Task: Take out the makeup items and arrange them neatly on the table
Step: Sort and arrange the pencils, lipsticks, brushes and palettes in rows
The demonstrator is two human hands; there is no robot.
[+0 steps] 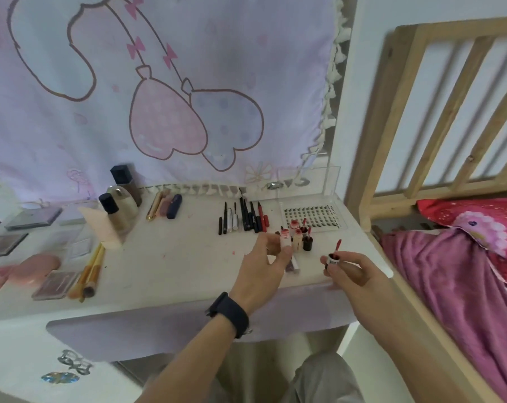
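Observation:
My left hand (265,264) pinches a small white lip-gloss tube (285,239) with a red top, upright above the white table (173,271). My right hand (352,271) holds a dark lip-gloss cap (332,260) whose red applicator wand points up. Just behind them stands a cluster of small gloss bottles (298,235). A row of dark eyeliner pencils (243,219) lies further back. A lash tray (313,216) sits at the right rear.
Foundation bottles (118,205), lipsticks (165,207), a cream sponge (101,225), brushes (90,270), palettes (54,285) and pink puffs (34,266) cover the left side. A clear acrylic box (330,181) stands at the back right. A wooden bed frame (421,141) borders the right.

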